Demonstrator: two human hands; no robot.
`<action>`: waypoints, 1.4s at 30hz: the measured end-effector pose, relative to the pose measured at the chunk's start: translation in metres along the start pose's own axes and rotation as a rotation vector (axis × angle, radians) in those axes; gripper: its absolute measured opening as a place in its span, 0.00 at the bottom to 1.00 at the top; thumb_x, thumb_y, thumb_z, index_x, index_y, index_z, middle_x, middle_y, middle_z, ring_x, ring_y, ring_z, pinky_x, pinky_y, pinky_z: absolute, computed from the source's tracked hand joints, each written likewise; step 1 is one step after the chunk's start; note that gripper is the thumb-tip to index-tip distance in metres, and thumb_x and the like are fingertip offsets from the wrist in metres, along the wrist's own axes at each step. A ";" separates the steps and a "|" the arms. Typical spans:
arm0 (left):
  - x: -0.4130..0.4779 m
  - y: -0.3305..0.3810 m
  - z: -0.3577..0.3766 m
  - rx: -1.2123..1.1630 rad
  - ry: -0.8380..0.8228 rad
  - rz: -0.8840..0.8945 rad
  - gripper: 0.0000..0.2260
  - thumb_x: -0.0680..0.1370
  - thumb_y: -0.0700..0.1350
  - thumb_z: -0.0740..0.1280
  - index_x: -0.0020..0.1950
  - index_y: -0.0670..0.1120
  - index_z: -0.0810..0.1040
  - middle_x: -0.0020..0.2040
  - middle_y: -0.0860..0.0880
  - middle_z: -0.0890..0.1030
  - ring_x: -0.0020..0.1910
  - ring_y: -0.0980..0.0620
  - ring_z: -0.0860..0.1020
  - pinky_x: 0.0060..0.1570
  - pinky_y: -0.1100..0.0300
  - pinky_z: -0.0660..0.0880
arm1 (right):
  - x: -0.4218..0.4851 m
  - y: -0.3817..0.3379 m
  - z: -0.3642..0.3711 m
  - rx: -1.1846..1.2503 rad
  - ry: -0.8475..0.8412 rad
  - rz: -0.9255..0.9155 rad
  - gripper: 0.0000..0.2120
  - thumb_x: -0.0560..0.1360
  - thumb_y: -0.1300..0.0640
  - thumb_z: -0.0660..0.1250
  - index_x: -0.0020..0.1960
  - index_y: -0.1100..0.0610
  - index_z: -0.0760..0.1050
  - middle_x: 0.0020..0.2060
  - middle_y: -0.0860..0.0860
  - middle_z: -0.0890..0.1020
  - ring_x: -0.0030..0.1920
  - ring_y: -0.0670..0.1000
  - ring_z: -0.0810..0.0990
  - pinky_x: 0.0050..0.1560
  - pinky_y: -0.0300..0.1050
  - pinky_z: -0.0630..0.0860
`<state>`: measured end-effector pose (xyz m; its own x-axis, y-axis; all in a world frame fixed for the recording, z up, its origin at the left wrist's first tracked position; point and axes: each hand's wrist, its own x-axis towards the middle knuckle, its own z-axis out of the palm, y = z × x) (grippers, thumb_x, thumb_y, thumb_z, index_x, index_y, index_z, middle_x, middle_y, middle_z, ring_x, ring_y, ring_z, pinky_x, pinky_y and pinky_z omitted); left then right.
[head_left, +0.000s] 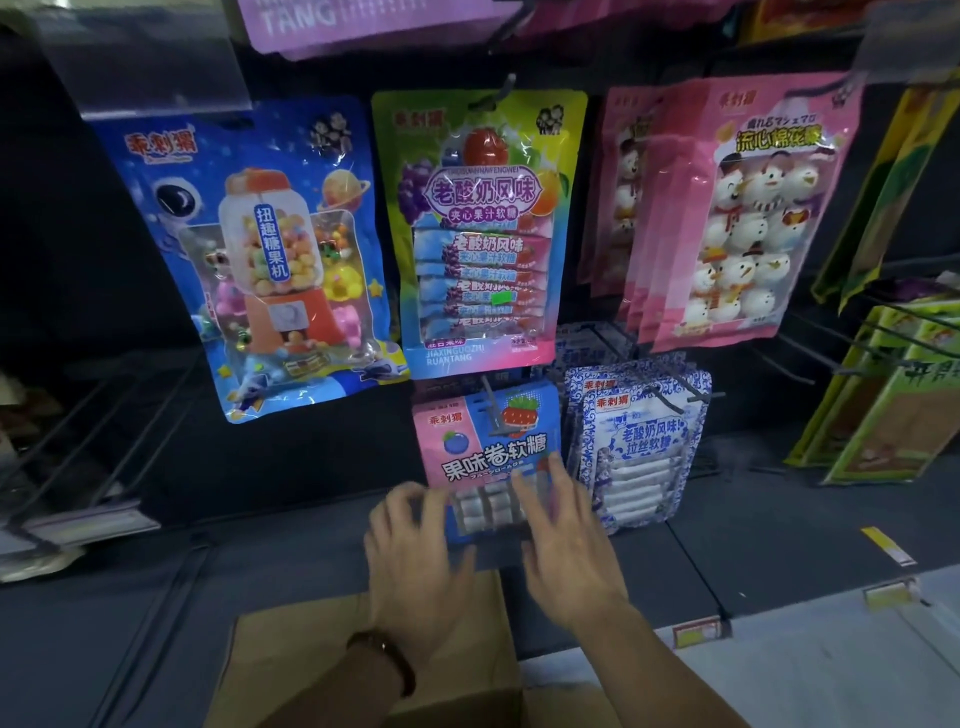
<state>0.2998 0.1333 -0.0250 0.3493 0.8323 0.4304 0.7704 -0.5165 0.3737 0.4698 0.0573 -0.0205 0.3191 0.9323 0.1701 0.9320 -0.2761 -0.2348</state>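
A pink and blue candy packet (488, 447) with strawberry and blueberry pictures hangs on a dark peg hook (493, 410) in the lower row of a shop display. My left hand (415, 561), with a dark band on its wrist, grips the packet's lower left edge with bent fingers. My right hand (566, 540) lies over the packet's lower right front with straight, spread fingers. Both hands hide the packet's bottom part and are slightly blurred.
Above hang a blue gumball-machine bag (260, 249), a green-yellow soft-candy bag (478, 223) and pink marshmallow bags (743, 208). Blue-white packets (639, 457) hang just right of my hands. Bare wire hooks (104, 431) stick out at left, green packets (893, 405) at right. A cardboard box (311, 665) sits below.
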 end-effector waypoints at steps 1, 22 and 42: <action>-0.005 -0.002 0.005 0.120 -0.092 0.054 0.39 0.64 0.53 0.78 0.74 0.58 0.70 0.71 0.46 0.68 0.65 0.41 0.71 0.60 0.42 0.74 | 0.000 0.000 0.003 -0.017 -0.004 -0.020 0.42 0.82 0.55 0.64 0.85 0.42 0.40 0.84 0.57 0.34 0.83 0.63 0.50 0.77 0.60 0.67; 0.104 -0.028 0.044 0.429 -0.293 0.023 0.52 0.72 0.64 0.71 0.84 0.56 0.40 0.85 0.43 0.46 0.77 0.37 0.61 0.69 0.39 0.66 | 0.103 -0.011 0.024 0.045 0.001 -0.029 0.46 0.79 0.56 0.69 0.86 0.48 0.42 0.81 0.52 0.26 0.84 0.62 0.44 0.73 0.59 0.74; 0.047 0.006 0.010 0.408 -0.373 0.278 0.46 0.69 0.60 0.72 0.83 0.49 0.61 0.83 0.34 0.58 0.77 0.29 0.66 0.73 0.32 0.68 | 0.036 -0.001 -0.011 0.306 0.272 -0.122 0.22 0.78 0.54 0.64 0.71 0.49 0.70 0.71 0.47 0.67 0.62 0.52 0.78 0.53 0.48 0.80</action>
<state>0.3263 0.1708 -0.0105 0.6725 0.7299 0.1223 0.7399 -0.6670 -0.0877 0.4821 0.0890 -0.0040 0.2816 0.8468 0.4514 0.8850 -0.0474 -0.4631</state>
